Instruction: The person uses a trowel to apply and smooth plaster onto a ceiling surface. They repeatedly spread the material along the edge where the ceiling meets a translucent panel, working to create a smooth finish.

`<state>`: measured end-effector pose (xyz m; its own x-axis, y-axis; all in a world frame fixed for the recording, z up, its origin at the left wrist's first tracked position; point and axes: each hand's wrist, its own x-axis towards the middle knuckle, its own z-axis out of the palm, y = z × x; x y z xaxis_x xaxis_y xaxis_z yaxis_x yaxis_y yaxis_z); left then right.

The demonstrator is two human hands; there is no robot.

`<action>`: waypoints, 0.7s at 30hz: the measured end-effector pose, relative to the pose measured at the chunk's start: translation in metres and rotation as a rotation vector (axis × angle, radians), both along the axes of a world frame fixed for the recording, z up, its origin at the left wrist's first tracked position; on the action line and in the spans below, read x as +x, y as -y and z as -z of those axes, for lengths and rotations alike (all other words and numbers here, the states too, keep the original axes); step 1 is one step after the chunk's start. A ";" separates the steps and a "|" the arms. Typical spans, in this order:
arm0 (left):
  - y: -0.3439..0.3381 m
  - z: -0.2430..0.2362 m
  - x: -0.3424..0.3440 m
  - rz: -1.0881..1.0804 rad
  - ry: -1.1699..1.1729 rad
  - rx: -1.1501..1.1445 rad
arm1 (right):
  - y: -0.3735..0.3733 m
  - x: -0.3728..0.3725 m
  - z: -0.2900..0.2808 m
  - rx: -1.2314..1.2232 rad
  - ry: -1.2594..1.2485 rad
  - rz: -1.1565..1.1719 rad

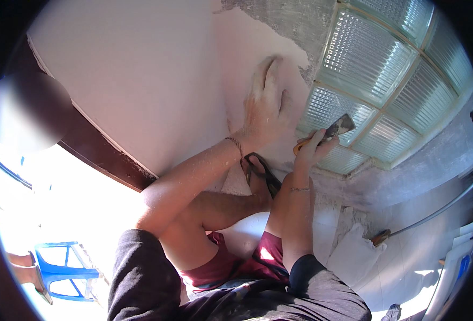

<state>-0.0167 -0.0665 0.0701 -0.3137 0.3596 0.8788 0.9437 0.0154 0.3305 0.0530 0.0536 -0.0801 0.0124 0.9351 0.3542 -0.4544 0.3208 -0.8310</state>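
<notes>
a pale wall (134,85) fills the upper left and middle of the frame, with a bare grey patch (290,21) at the top. a glass block window (370,64) takes the upper right. a blue stool (67,274) stands at lower left. the left hand (267,109), upper centre, has its grip open, fingers stretched up over the wall; whether they touch it i cannot tell. right of centre, the right hand (316,150) has its grip closed around a scraper (340,126), its blade pointing up and right, before the window's lower left blocks.
</notes>
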 end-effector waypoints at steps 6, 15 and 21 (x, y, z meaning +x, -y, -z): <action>-0.007 0.005 -0.009 -0.119 -0.281 -0.286 | -0.009 0.021 -0.002 0.036 0.103 -0.012; 0.012 0.069 -0.007 0.024 -0.657 -0.774 | -0.002 0.064 -0.026 0.087 0.166 0.029; 0.017 0.080 -0.011 0.066 -0.578 -1.261 | -0.018 0.085 -0.029 0.430 0.423 0.485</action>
<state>-0.0273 -0.0835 -0.0102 0.0279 0.9984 -0.0489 0.9510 -0.0415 -0.3064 0.1384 0.0715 -0.0515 0.1683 0.6386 0.7509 0.1480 0.7368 -0.6597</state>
